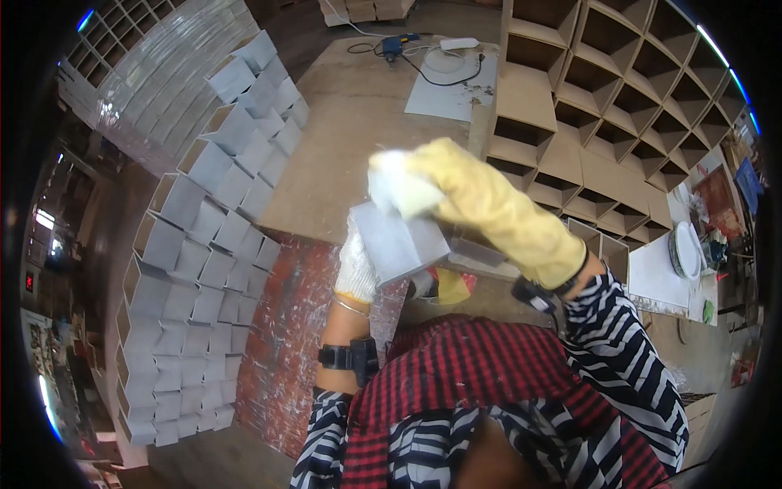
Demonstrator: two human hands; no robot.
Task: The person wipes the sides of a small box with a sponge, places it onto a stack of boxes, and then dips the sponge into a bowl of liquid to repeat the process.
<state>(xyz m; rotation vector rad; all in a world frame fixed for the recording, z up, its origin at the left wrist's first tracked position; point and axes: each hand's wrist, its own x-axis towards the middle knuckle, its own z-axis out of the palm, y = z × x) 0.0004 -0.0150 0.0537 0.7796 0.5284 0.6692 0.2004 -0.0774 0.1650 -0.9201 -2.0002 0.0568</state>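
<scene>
My left hand [353,267], in a white knitted glove, holds a small grey-white box [397,241] in front of my body. Its fingers are mostly hidden by the box. My right hand [453,173] wears a long yellow rubber glove and is closed around a white cloth or sponge [401,187], blurred by motion. The white piece is right at the box's far upper edge; whether it presses on the box I cannot tell. Near the left hand, many similar grey-white boxes [187,244] stand stacked in rows on the left.
Open brown boxes [607,106] are stacked in a grid at the right. On the brown board [326,138] ahead lie a blue power tool [393,47], cords and a white sheet [444,96]. A paint-smeared red surface [281,326] lies below. A white basin [687,250] stands far right.
</scene>
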